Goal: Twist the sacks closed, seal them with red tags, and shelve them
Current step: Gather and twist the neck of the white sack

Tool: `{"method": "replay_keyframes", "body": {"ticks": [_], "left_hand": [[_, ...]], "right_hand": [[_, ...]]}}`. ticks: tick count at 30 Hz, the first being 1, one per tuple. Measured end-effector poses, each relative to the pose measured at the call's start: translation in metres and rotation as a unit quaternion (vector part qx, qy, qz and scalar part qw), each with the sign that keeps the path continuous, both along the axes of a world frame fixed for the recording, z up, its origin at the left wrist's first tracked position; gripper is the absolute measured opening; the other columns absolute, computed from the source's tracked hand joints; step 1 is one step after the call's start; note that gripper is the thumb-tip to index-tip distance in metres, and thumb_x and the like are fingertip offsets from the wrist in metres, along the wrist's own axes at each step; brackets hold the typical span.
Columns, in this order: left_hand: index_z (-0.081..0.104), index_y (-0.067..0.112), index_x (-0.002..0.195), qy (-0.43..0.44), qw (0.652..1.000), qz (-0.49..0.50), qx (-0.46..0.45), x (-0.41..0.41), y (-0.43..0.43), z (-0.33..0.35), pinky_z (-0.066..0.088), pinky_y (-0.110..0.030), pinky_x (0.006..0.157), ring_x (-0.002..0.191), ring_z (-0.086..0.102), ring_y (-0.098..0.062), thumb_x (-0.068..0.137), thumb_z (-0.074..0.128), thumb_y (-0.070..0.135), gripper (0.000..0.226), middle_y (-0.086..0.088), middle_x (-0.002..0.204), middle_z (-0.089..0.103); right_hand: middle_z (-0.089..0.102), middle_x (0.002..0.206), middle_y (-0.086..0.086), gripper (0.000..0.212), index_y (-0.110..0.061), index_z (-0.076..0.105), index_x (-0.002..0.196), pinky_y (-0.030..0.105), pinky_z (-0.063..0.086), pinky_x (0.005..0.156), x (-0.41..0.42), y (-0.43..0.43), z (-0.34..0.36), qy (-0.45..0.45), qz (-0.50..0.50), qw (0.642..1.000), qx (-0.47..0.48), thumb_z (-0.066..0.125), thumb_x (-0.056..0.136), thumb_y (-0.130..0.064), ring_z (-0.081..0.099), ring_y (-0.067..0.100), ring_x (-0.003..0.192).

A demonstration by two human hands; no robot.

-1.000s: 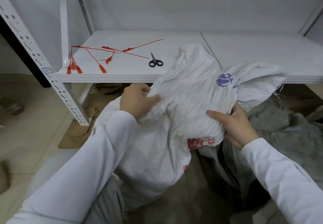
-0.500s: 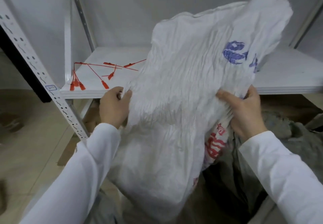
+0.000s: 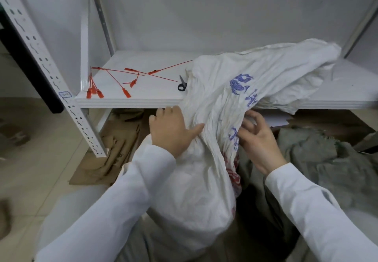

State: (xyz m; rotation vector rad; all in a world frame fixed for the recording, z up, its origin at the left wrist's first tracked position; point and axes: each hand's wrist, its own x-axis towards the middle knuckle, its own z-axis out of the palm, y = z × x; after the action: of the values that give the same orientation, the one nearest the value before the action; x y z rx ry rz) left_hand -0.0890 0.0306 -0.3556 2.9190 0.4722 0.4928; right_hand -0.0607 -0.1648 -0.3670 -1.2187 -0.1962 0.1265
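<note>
The step in hand looks to be gathering the sack's [image 3: 196, 180] neck before twisting it. To do it well, both hands should probably bunch all the loose cloth into one narrow rope just above the filled part, then turn it in one direction until it is tight enough for a tag to bite. Any flap left outside the bunch would likely let the twist slacken.

The left hand [image 3: 173, 132] grips the gathered neck from the left, thumb laid across the pleats. The right hand [image 3: 259, 139] sits against the neck from the right with bent fingers; whether they hold a fold cannot be told.

The sack is white woven cloth, wrinkled, with blue print near the top and red print lower down. Its full body stands below the shelf's [image 3: 126, 103] front edge, and its long slack top lies draped over that edge toward the right. The red tags [image 3: 114, 83] lie loose near the shelf's front left corner, with scissors [image 3: 182, 84] just beside the draped cloth.
</note>
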Motion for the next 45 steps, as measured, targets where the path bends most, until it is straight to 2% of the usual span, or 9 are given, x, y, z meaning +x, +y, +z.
{"method": "replay_keyframes", "body": {"ticks": [6, 12, 15, 20, 24, 29, 33, 38, 45], "left_hand": [[0.068, 0.016, 0.108, 0.061, 0.981, -0.093, -0.162, 0.008, 0.006, -0.012, 0.048, -0.038, 0.088, 0.109, 0.051, -0.022, 0.092, 0.059, 0.034, 0.026, -0.003, 0.107, 0.064], [0.072, 0.007, 0.087, -0.23, 0.953, -0.188, 0.055, 0.008, 0.007, -0.021, 0.05, -0.038, 0.058, 0.075, 0.056, -0.032, 0.067, 0.068, -0.009, 0.026, -0.009, 0.081, 0.064], [0.069, 0.01, 0.069, -0.2, 0.955, -0.173, 0.134, 0.007, 0.008, -0.019, 0.045, -0.035, 0.051, 0.067, 0.052, -0.029, 0.067, 0.076, 0.007, 0.009, -0.005, 0.068, 0.061], [0.069, 0.02, 0.086, 0.038, 0.993, -0.038, 0.102, -0.001, 0.007, -0.003, 0.042, -0.034, 0.077, 0.093, 0.048, -0.021, 0.081, 0.037, 0.074, 0.063, 0.003, 0.087, 0.062], [0.072, 0.021, 0.094, 0.059, 0.995, -0.083, -0.021, 0.001, 0.015, -0.004, 0.042, -0.034, 0.086, 0.102, 0.048, -0.02, 0.086, 0.055, 0.057, 0.04, 0.004, 0.096, 0.065], [0.063, 0.016, 0.103, 0.044, 0.994, -0.09, 0.034, 0.002, 0.011, -0.012, 0.035, -0.034, 0.085, 0.101, 0.048, -0.023, 0.097, 0.046, 0.035, 0.026, -0.001, 0.099, 0.063], [0.058, 0.012, 0.105, -0.136, 0.981, -0.068, -0.121, -0.002, 0.016, 0.003, 0.041, -0.038, 0.086, 0.092, 0.055, -0.024, 0.099, 0.046, 0.026, 0.019, -0.003, 0.094, 0.063], [0.053, 0.012, 0.085, -0.208, 0.856, -0.068, -0.468, -0.008, 0.014, 0.019, 0.038, -0.012, 0.056, 0.054, 0.038, -0.002, 0.098, 0.051, 0.02, 0.015, 0.006, 0.067, 0.045], [0.057, 0.005, 0.105, -0.231, 0.792, -0.014, -0.564, -0.008, 0.034, 0.03, 0.049, -0.029, 0.077, 0.085, 0.055, -0.015, 0.1, 0.045, 0.029, 0.026, -0.006, 0.094, 0.059]], "right_hand": [[0.072, 0.107, 0.003, 0.03, -0.013, 0.06, 0.12, 0.025, 0.049, 0.079, 0.01, -0.014, -0.014, 0.074, 0.07, 0.978, -0.18, 0.061, 0.09, -0.008, 0.067, 0.016, 0.097], [0.075, 0.084, 0.004, 0.014, -0.005, 0.07, 0.094, 0.025, 0.051, 0.071, 0.019, -0.009, -0.012, 0.052, 0.094, 0.969, -0.224, 0.057, 0.095, -0.011, 0.07, 0.015, 0.075], [0.073, 0.072, 0.003, 0.012, -0.001, 0.068, 0.085, 0.026, 0.05, 0.066, 0.025, -0.013, 0.001, 0.014, 0.002, 0.98, -0.197, 0.058, 0.092, -0.002, 0.067, 0.014, 0.063], [0.076, 0.088, 0.001, 0.016, -0.005, 0.07, 0.098, 0.03, 0.059, 0.069, 0.027, -0.024, 0.031, -0.063, -0.078, 0.991, -0.084, 0.057, 0.091, 0.002, 0.072, 0.018, 0.081], [0.076, 0.087, -0.002, 0.018, -0.01, 0.071, 0.093, 0.027, 0.058, 0.069, 0.023, -0.014, 0.033, -0.095, -0.084, 0.988, -0.091, 0.059, 0.09, 0.003, 0.072, 0.015, 0.083], [0.076, 0.093, -0.001, 0.015, -0.014, 0.071, 0.098, 0.028, 0.055, 0.076, 0.02, 0.004, 0.012, -0.029, -0.026, 0.986, -0.16, 0.059, 0.093, -0.005, 0.072, 0.012, 0.084], [0.076, 0.089, -0.001, 0.019, -0.012, 0.069, 0.092, 0.03, 0.056, 0.08, 0.01, 0.019, -0.001, 0.031, 0.017, 0.992, -0.122, 0.054, 0.093, -0.001, 0.072, 0.009, 0.08], [0.075, 0.085, -0.011, 0.022, -0.012, 0.065, 0.099, 0.018, 0.053, 0.075, 0.007, 0.025, -0.006, 0.017, 0.075, 0.992, -0.096, 0.063, 0.081, 0.0, 0.07, 0.002, 0.085], [0.076, 0.087, -0.006, 0.024, -0.012, 0.067, 0.099, 0.025, 0.056, 0.074, 0.014, 0.018, 0.012, -0.008, 0.029, 0.991, -0.13, 0.053, 0.091, 0.006, 0.071, 0.009, 0.085]]}}
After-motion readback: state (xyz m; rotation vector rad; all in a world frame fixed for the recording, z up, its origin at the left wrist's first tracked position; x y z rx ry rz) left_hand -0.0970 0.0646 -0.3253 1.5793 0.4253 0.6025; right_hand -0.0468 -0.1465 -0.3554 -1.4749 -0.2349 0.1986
